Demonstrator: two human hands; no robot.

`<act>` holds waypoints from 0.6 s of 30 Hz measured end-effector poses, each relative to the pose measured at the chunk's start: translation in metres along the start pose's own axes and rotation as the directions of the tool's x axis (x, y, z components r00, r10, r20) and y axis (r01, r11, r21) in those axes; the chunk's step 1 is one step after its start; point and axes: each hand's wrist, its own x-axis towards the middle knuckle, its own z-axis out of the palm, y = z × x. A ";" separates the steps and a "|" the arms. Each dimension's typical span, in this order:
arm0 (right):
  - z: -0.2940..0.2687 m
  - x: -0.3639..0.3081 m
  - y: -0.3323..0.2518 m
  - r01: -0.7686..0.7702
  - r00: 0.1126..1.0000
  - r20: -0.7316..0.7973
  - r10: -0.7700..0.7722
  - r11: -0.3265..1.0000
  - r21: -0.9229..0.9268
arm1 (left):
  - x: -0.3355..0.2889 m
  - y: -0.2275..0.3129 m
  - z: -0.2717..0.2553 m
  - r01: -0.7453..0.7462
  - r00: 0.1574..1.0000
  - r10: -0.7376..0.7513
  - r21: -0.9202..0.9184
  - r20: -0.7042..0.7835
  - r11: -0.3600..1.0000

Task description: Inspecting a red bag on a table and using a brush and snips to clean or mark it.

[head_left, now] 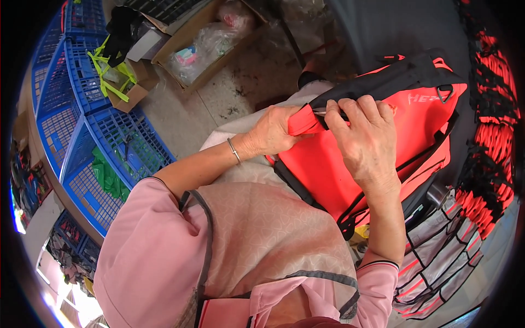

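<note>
A red and black bag (pixel 328 169) lies across my lap and the dark surface to the right, its black-trimmed end toward me. My left hand (pixel 272 131) is closed on a folded red fabric flap (pixel 302 121) at the bag's edge. Right beside it, my right hand (pixel 365 134) is curled with its knuckles up. A thin metal tip (pixel 320 112) sticks out from its fingers against the flap, like the point of small thread snips; the rest is hidden under the fingers. Black straps and a triangular ring (pixel 444 93) show on the bag's far right side.
Blue plastic baskets (pixel 87 104) stand at the left, one with green plastic inside. Cardboard boxes (pixel 191 71) with clear plastic bags sit on the floor ahead. Stacks of red and black pieces (pixel 495 142) and grey panels (pixel 437 262) line the right.
</note>
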 end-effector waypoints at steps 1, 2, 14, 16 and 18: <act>0.002 0.001 0.001 0.039 0.999 -0.028 -0.040 0.999 -0.007 | 0.000 0.000 0.000 -0.002 1.000 0.002 0.005 0.002 1.000; 0.004 0.002 0.002 0.079 0.995 -0.055 -0.079 0.997 -0.016 | 0.000 0.000 0.000 -0.004 1.000 0.004 0.011 0.003 1.000; 0.009 0.005 0.019 -0.018 0.999 0.040 0.009 0.976 0.217 | 0.001 -0.003 0.001 -0.158 0.987 0.157 0.158 0.014 0.975; 0.013 -0.003 0.020 -0.178 0.984 0.037 0.176 0.931 0.318 | 0.002 -0.009 0.004 -0.149 0.989 0.151 0.115 -0.004 0.982; 0.009 -0.009 0.022 -0.362 0.923 0.039 0.383 0.826 0.432 | 0.004 -0.012 0.007 -0.150 0.988 0.151 0.066 -0.021 0.987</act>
